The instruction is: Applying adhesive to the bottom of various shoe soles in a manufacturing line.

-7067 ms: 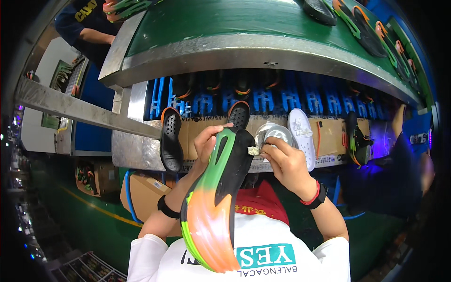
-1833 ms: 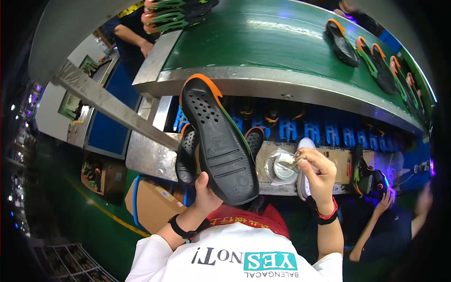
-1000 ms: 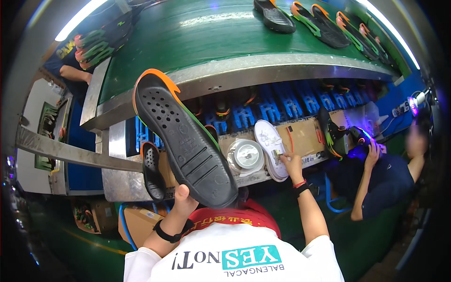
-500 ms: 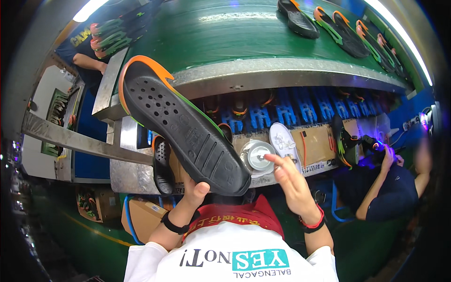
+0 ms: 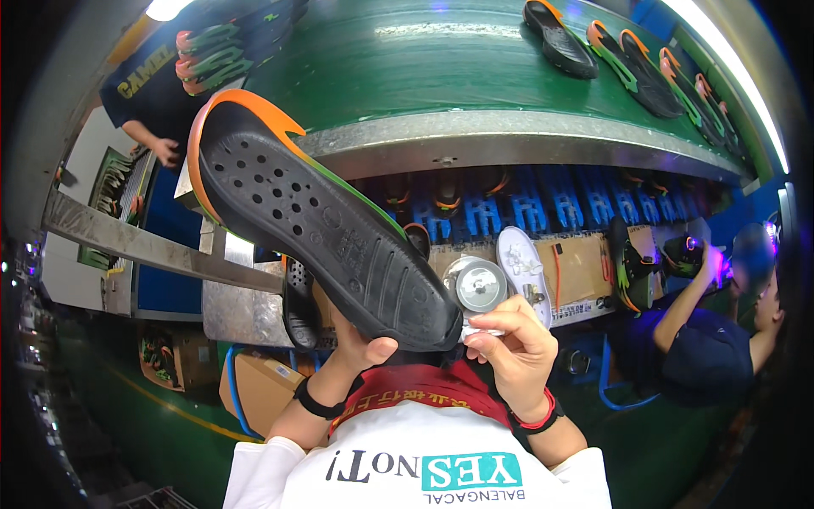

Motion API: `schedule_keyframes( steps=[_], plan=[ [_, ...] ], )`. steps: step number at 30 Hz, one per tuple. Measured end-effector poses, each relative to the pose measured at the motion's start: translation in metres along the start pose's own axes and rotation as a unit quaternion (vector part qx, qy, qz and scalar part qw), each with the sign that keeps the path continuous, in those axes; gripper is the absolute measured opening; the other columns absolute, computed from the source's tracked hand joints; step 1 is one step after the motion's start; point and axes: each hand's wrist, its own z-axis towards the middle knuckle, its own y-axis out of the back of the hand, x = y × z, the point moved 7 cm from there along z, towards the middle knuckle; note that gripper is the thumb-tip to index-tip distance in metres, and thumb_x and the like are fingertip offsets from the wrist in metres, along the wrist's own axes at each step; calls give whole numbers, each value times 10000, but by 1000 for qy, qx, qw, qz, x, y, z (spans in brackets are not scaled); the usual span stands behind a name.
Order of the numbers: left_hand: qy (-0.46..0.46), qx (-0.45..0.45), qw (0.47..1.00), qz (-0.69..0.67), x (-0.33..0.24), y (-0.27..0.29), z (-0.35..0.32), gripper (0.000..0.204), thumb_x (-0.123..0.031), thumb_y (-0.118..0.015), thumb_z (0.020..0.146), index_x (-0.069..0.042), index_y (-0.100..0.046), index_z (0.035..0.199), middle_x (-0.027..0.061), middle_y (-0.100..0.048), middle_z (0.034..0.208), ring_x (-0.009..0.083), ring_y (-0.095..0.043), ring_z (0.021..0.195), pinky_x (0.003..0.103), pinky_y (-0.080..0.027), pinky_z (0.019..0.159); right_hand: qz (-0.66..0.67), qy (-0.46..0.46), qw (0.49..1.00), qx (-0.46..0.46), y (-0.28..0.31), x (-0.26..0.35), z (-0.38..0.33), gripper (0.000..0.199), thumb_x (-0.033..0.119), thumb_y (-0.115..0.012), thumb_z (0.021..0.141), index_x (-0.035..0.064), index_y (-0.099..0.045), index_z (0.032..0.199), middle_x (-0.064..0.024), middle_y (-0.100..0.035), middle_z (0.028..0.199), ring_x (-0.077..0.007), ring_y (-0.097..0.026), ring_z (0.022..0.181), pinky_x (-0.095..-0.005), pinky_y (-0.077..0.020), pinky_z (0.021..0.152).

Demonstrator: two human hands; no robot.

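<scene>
My left hand is closed round the lower edge of a large black shoe sole with a perforated heel and an orange and green rim. The sole stands tilted, its heel up to the left and its toe end down near my right hand. At that toe end my right hand is pinched together, with a small white thing at its fingertips; its kind is too small to tell. Just beyond the right hand sits a round grey pot, beside a white shoe-shaped tray holding small bits.
A green conveyor with a metal edge runs across the back, carrying more soles. Below it are blue racks. Another black sole lies at left on the bench. One co-worker works at right, another stands far left.
My right hand has moved from above the pot down and toward me to the sole's toe end, its fingers now pinched. The left hand keeps its hold on the sole.
</scene>
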Motion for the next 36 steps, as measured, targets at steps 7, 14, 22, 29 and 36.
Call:
schedule_keyframes(
  steps=[7,14,22,29,36],
  plan=[
    [-36,-10,999,17,-5,-1,-7,952,-410,-781,708,40,-265,1370,161,-453,1272,245,-521,1144,361,-469,941,12,24,999,-21,-4,-9,-6,164,-157,-665,757,-37,-642,867,-92,-536,884,-102,-596,667,-178,-509,542],
    [-43,-18,999,14,-9,-3,-6,958,-399,-794,689,42,-276,1364,158,-459,1264,245,-525,1136,357,-469,937,6,-12,999,-45,4,-22,3,126,-128,-663,780,-37,-631,861,-81,-527,890,-93,-578,634,-177,-480,513],
    [-102,-29,991,77,-9,3,-9,964,-399,-788,692,39,-264,1372,157,-443,1282,251,-494,1170,369,-455,952,-64,90,994,-3,-7,5,-6,166,-141,-671,758,-18,-623,858,-92,-525,856,-96,-557,601,-185,-465,494],
    [74,79,981,-160,32,-35,9,1077,-531,-729,715,-54,-106,1453,153,-377,1356,277,-426,1252,417,-358,1060,-61,23,976,-207,86,-22,12,126,-33,-609,869,-28,-628,994,-53,-539,944,-88,-580,646,-192,-457,562],
    [142,225,885,-382,4,-149,129,654,-503,-369,915,2,-394,1329,165,-541,1243,302,-517,1183,475,-431,994,-116,-47,971,-202,167,-67,-19,139,38,-624,890,-28,-650,1008,-72,-616,972,-88,-590,652,-207,-474,580]
  ],
)
